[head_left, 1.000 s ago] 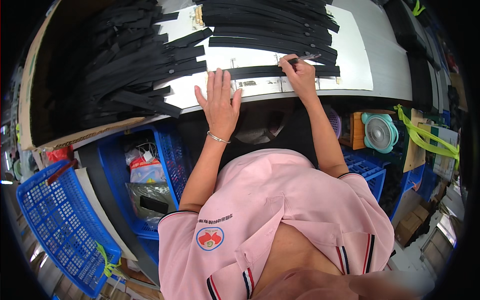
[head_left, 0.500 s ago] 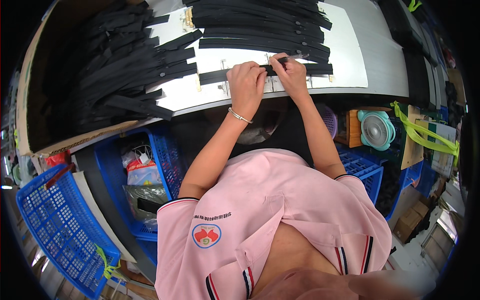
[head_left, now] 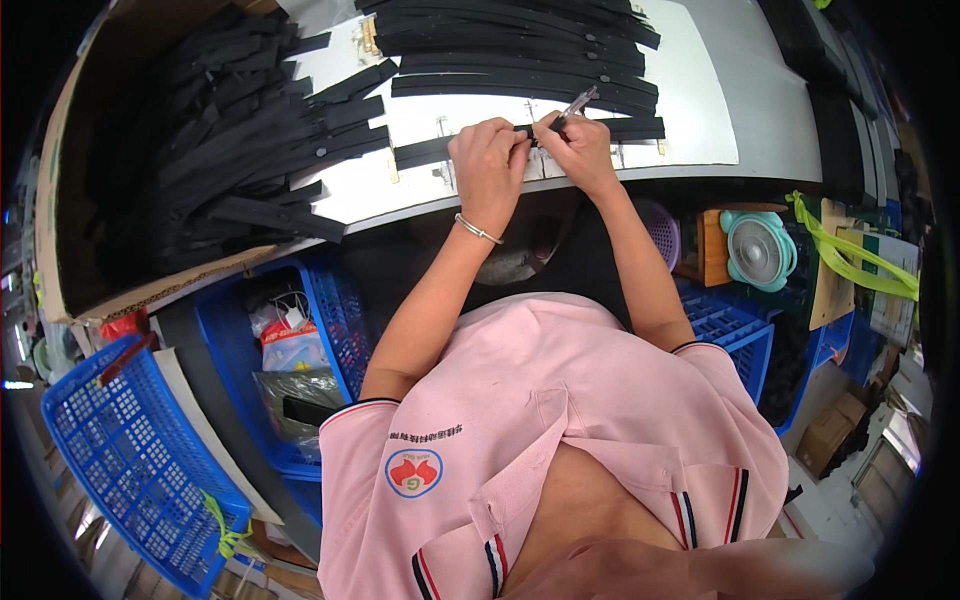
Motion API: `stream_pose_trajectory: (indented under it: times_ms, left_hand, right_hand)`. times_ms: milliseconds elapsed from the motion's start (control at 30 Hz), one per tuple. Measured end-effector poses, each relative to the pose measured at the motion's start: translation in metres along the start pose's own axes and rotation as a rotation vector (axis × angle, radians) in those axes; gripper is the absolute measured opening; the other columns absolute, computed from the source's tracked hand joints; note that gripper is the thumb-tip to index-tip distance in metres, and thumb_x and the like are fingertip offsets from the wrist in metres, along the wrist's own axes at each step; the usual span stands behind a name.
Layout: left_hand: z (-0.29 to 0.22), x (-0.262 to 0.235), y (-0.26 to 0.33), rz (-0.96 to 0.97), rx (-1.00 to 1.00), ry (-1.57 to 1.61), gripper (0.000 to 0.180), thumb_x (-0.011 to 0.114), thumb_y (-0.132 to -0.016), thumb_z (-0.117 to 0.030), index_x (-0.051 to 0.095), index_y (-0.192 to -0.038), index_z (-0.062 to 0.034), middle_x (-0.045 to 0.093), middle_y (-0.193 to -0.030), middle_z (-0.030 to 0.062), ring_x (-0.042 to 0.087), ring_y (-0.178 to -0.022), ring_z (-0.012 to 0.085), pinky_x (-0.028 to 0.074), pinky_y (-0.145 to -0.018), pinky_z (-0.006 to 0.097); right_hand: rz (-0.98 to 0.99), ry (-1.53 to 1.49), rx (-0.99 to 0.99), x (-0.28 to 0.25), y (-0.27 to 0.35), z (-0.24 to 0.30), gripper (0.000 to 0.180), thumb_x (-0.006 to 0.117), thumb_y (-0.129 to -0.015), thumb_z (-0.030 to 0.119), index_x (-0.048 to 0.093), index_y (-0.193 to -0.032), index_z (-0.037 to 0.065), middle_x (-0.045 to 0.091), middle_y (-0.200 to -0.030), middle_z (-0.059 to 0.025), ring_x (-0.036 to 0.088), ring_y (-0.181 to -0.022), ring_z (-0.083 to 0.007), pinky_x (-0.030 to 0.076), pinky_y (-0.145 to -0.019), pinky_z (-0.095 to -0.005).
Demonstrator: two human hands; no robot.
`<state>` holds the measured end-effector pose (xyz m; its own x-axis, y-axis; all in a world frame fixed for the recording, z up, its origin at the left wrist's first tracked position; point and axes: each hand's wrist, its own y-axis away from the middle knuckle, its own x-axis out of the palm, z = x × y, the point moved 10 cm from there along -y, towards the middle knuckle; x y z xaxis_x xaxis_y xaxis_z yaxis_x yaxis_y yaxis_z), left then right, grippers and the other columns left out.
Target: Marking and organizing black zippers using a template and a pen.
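Observation:
A black fabric strip (head_left: pixel 424 153) lies across the white board (head_left: pixel 700 130) at the table's near edge. My left hand (head_left: pixel 488 168) has its fingers closed on the strip near its middle. Just to the right, my right hand (head_left: pixel 580 153) grips a pen (head_left: pixel 580 101) with a clear barrel that slants up and to the right. The pen's tip is hidden by my fingers, close to the strip. Marks are drawn on the board beside the strip. Beyond my hands lie several more black strips (head_left: pixel 520 60) side by side.
On the left a cardboard box (head_left: pixel 52 220) holds a heap of black strips (head_left: pixel 230 140), some spilling onto the board. Blue plastic baskets (head_left: pixel 140 450) stand below at left, and another blue basket (head_left: pixel 735 340) at right. A small teal fan (head_left: pixel 758 250) sits right of my right arm.
The pen in my right hand has tilted more upright, and that hand has shifted slightly left and down. My left hand stays on the strip. The whole view has shifted a little.

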<state>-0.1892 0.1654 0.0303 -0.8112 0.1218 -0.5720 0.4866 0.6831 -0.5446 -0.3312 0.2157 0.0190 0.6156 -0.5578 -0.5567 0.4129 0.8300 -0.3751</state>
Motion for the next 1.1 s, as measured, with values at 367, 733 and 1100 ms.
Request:
stream_pose_trajectory:
  times_ms: [367,733,1100]
  left_hand:
    - [-0.002,0.000,0.003,0.041,0.013,0.009,0.013,0.079,-0.080,-0.008,0.070,-0.090,-0.0081,0.066,-0.099,0.0028,0.059,-0.096,0.0252,0.040,-0.086,0.039]
    - [-0.029,0.018,-0.005,0.074,0.063,0.004,0.013,0.075,-0.083,-0.007,0.073,-0.097,-0.0081,0.067,-0.105,0.0048,0.060,-0.103,0.0262,0.041,-0.091,0.040]
    - [-0.070,0.090,-0.018,0.126,0.164,0.151,0.010,0.076,-0.079,-0.009,0.075,-0.090,-0.0067,0.067,-0.101,0.0033,0.059,-0.101,0.0261,0.042,-0.091,0.042]
  right_hand:
    - [-0.181,-0.425,0.193,-0.050,0.016,-0.027,0.013,0.065,-0.094,0.009,0.071,-0.086,0.001,0.067,-0.069,-0.0020,0.059,-0.062,-0.0059,0.046,-0.058,-0.0248]
    - [-0.231,-0.309,0.330,-0.094,0.021,-0.086,0.015,0.066,-0.097,0.013,0.070,-0.088,0.001,0.067,-0.073,-0.0009,0.058,-0.067,-0.0060,0.046,-0.062,-0.0230]
    - [-0.217,-0.151,0.272,-0.091,0.020,-0.090,0.017,0.069,-0.096,0.019,0.071,-0.091,0.002,0.063,-0.065,-0.0058,0.055,-0.059,-0.0089,0.045,-0.056,-0.0286]
